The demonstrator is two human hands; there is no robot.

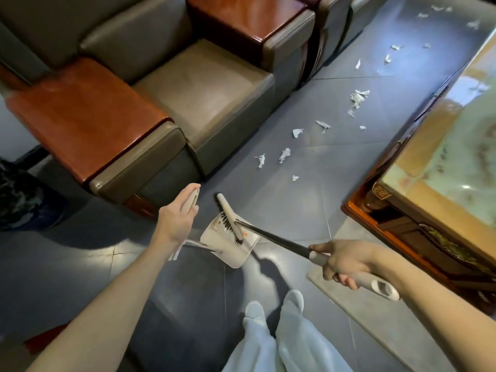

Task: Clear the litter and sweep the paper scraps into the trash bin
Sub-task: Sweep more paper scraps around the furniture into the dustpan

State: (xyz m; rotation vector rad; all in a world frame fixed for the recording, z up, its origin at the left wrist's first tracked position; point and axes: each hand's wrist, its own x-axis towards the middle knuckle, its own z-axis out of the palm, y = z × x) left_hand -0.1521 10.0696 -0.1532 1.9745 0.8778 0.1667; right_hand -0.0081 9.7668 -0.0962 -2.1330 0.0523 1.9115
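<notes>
Scraps across grey floor

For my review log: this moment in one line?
left hand holds beige dustpan handle | right hand grips black-shafted broom | white paper scraps on grey floor

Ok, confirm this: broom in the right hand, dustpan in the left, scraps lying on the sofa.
No: the head view shows the scraps on the floor beside the sofa. The broom in the right hand and dustpan in the left hand are correct.

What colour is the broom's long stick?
The broom stick is black, whitish at the grip in the right hand; head view.
</notes>
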